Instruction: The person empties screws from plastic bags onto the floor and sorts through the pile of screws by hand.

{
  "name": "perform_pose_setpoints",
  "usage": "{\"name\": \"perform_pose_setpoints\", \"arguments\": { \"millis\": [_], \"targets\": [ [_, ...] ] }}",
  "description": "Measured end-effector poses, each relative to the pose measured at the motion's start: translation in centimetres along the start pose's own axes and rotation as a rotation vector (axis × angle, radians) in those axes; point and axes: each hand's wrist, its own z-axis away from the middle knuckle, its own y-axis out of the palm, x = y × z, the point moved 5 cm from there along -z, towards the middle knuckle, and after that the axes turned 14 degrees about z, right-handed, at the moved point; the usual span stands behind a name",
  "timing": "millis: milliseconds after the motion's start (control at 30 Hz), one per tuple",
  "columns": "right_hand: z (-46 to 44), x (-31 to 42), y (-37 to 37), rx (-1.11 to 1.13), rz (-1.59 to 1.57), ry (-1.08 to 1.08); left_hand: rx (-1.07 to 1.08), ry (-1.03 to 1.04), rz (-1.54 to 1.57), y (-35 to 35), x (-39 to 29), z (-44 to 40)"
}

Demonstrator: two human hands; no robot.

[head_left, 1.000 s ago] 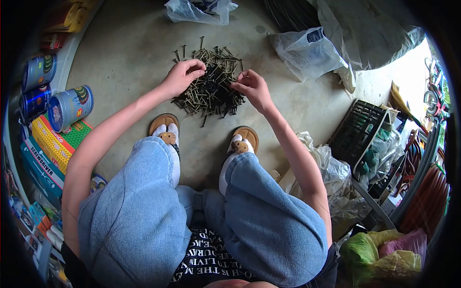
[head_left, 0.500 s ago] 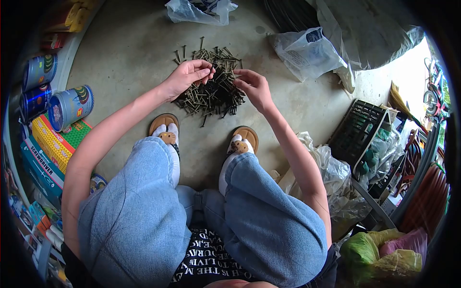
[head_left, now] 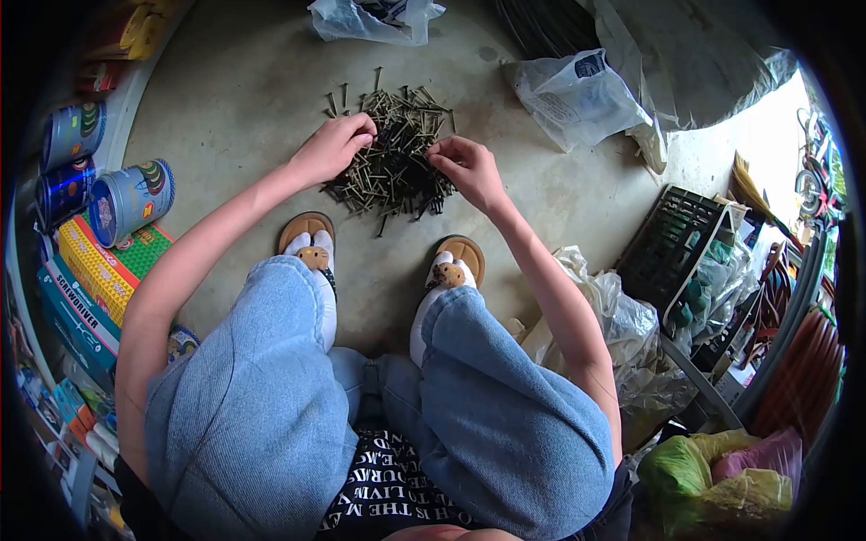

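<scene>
A heap of long, thin screws (head_left: pixel 392 180), some brassy and some black, lies loose on the concrete floor between my hands. Over the heap's left side is my left hand (head_left: pixel 339 147), its fingers curled together; anything in them is hidden. At the right edge, the thumb and index finger of my right hand (head_left: pixel 467 169) are pinched close to the screws, and I cannot make out what is between them. A few screws stick out past the heap's upper left edge.
My sandalled feet (head_left: pixel 311 248) flank the near side of the heap. Plastic bags lie beyond it, one a white bag (head_left: pixel 582 97). To the left stand blue cans (head_left: pixel 133 200) and a screwdriver box (head_left: pixel 79 311); to the right, a black crate (head_left: pixel 672 248).
My left hand has moved left and slightly down, with its fingers turned toward the heap. My right hand has shifted a little left and down, its fingertips closing together.
</scene>
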Motion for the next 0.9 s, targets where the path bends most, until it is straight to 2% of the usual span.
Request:
{"name": "perform_pose_setpoints", "arguments": {
  "millis": [67,233,300,333,367,400,467,533,600,633,700,767,900],
  "targets": [
    [0.0,-0.2,-0.1,-0.014,0.041,0.003,-0.041,-0.111,0.047,-0.5,0.6,0.2],
    [0.0,-0.2,-0.4,-0.041,-0.007,-0.023,-0.047,-0.124,0.04,-0.9,1.2,0.1],
    [-0.1,0.0,-0.6,-0.048,-0.014,-0.033,0.091,-0.088,-0.047,-0.7,0.4,-0.2],
    [-0.2,0.6,-0.8,-0.012,0.095,-0.133,0.09,-0.089,-0.048,-1.0,0.4,-0.4],
    [-0.3,1.0,-1.0,0.025,0.205,-0.23,0.036,0.098,-0.276,-1.4,-0.5,-0.8],
    [-0.6,1.0,-1.5,0.025,0.206,-0.228,-0.021,0.286,-0.501,-1.6,-1.3,-1.1],
    [-1.1,2.5,-2.5,-0.184,0.675,-0.535,-0.02,0.259,-0.505,-1.7,-1.4,-2.0],
    [-1.6,3.1,-2.9,-0.204,0.622,-0.535,-0.043,0.235,-0.502,-1.8,-1.3,-2.7],
    [-2.2,2.7,-3.2,-0.136,0.608,-0.191,-0.048,0.184,-0.47,-1.4,-1.1,-3.0],
    [-2.2,2.7,-3.2,-0.136,0.609,-0.189,-0.054,0.239,-0.484,-1.1,-1.4,-2.9],
    [-2.2,2.1,-2.9,-0.018,0.566,-0.055,-0.057,0.294,-0.497,-0.9,-1.7,-3.0],
    [-2.4,1.4,-2.7,-0.004,0.557,-0.072,-0.054,0.389,-0.538,-0.8,-2.0,-3.1],
    [-2.5,0.9,-2.1,0.045,0.503,-0.103,-0.002,0.403,-0.591,-1.1,-1.7,-3.6]
  ]
}}
